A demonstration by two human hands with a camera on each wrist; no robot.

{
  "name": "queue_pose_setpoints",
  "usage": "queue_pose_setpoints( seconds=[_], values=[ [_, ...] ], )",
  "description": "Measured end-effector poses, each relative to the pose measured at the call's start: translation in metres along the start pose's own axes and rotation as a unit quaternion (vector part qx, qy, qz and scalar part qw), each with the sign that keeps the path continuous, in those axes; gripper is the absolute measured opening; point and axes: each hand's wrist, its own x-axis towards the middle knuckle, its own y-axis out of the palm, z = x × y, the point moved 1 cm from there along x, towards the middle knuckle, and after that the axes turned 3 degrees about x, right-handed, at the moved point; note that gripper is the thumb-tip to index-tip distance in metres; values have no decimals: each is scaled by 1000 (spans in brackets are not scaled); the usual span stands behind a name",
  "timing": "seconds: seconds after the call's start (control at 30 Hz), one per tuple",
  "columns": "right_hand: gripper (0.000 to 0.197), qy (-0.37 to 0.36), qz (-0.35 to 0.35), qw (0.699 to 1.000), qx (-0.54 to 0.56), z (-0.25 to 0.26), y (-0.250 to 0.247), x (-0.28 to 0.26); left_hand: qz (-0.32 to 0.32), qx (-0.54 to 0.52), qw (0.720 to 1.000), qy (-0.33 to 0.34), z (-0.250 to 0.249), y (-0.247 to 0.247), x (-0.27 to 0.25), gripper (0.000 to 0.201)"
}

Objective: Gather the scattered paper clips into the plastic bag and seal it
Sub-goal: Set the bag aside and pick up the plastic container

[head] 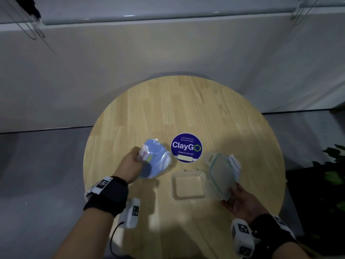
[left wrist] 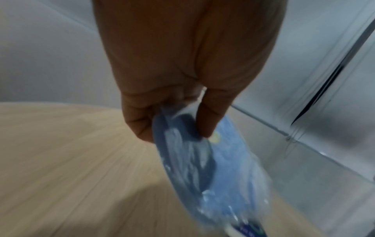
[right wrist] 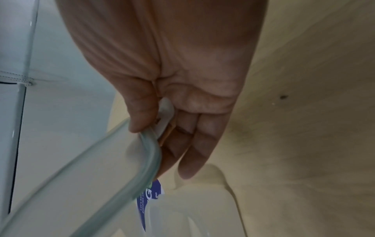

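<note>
My left hand [head: 138, 157] pinches the edge of a clear plastic bag [head: 158, 161] above the left part of the table. The bag holds a blue round item; small pink and green pieces [head: 147, 156] show near my fingers, too blurred to identify. In the left wrist view my left hand [left wrist: 174, 134] grips the bag [left wrist: 215, 160] between thumb and fingers. My right hand [head: 233, 191] holds a clear lid with a green seal [head: 221, 176] tilted above the table's right side. In the right wrist view my right hand [right wrist: 162, 149] has its thumb on the lid's [right wrist: 101, 160] rim. No loose paper clips show.
A clear lidless container [head: 188, 185] sits on the round wooden table [head: 186, 109], in front of a blue ClayGo sticker [head: 186, 147]. More crumpled clear plastic over blue [head: 234, 161] lies behind the lid. A plant [head: 334, 176] stands at the right, a wall behind.
</note>
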Motion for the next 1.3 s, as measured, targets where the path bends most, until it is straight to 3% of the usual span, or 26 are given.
queue_pose_setpoints(
  seconds=[0.07,0.13,0.27,0.33,0.43,0.6,0.7,0.77,0.8,0.9,0.93,1.03,1.07,1.1,1.17,1.23,1.27,1.3],
  values=[
    [80,-5,-3,1000,10,1,-5,2,82,0,996,19,-24,-4,-10,9],
    [91,-9,0,1000,15,3,-7,1,179,25,983,27,-45,6,-13,11],
    [76,-24,44,998,37,10,0,-4,270,181,942,79,-67,63,-9,13],
    [73,-18,62,997,42,12,3,-8,274,297,907,118,-67,91,-5,18],
    [70,-4,65,997,29,14,1,-12,257,394,870,146,-60,112,-5,6],
    [67,6,67,998,22,16,0,-16,153,549,791,221,-48,124,-12,30],
    [68,15,67,998,-1,16,2,-16,178,584,751,251,-50,127,-16,30],
    [74,21,61,998,-16,16,3,-14,197,581,755,232,-50,129,-17,34],
    [79,24,60,998,-25,16,4,-13,185,593,742,253,-47,132,-17,35],
    [82,34,49,997,-58,13,8,-9,257,621,706,223,-32,137,-15,31],
    [78,37,41,996,-72,11,12,-8,253,615,713,223,-29,141,-15,32],
    [56,48,25,990,-130,5,30,-8,268,613,738,88,-36,139,-15,29],
    [40,43,18,988,-146,4,38,-7,256,582,770,56,-27,138,-14,28],
    [30,39,4,986,-164,3,43,-5,244,527,812,56,-21,136,-13,30],
    [28,37,-16,977,-212,2,50,2,226,383,890,101,-11,125,-12,39],
    [30,35,-29,963,-265,0,56,8,179,390,882,194,-8,116,-18,46],
    [31,35,-36,957,-286,0,56,11,162,388,884,205,-1,115,-18,51],
    [34,38,-43,953,-299,0,57,13,187,370,893,172,-2,112,-17,55]
  ],
)
